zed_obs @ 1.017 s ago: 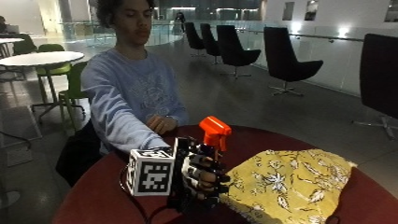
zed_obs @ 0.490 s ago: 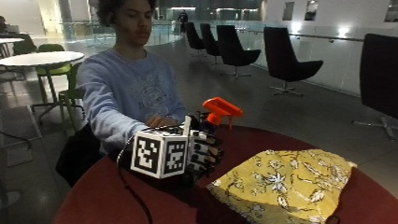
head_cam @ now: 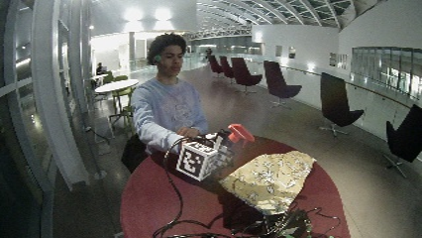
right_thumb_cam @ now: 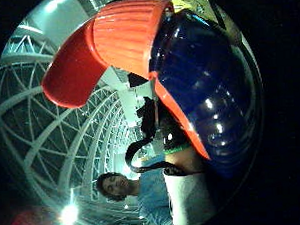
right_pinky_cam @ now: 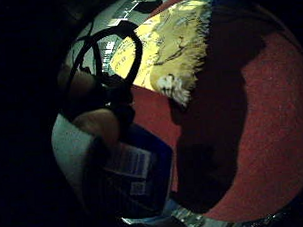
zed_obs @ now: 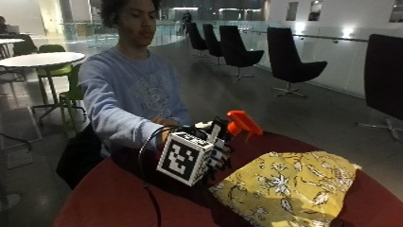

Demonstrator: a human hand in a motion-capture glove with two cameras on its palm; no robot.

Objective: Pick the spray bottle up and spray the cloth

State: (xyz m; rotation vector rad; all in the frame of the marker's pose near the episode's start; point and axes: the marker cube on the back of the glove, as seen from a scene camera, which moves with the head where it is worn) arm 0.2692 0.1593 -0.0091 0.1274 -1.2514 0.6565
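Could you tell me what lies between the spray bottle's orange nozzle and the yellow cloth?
Only bare red table. In the outside view the orange nozzle of the held spray bottle points over it toward the yellow floral cloth.

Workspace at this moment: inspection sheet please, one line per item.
Surface: round red table, cloth-covered look.
Job's things: spray bottle with orange head and dark blue body, gripped in the gloved right hand, nozzle toward the cloth; yellow flowered cloth lies crumpled on the table beside the hand.
Clutter: nothing seen on the table apart from cables.
Hands: right hand wraps its fingers round the bottle; bare hand rests near the table's far edge.
Cables: dark tangle at the table's near edge; one runs up to the glove.
Surroundings: dark chairs along a railing, white round table with green chairs behind.
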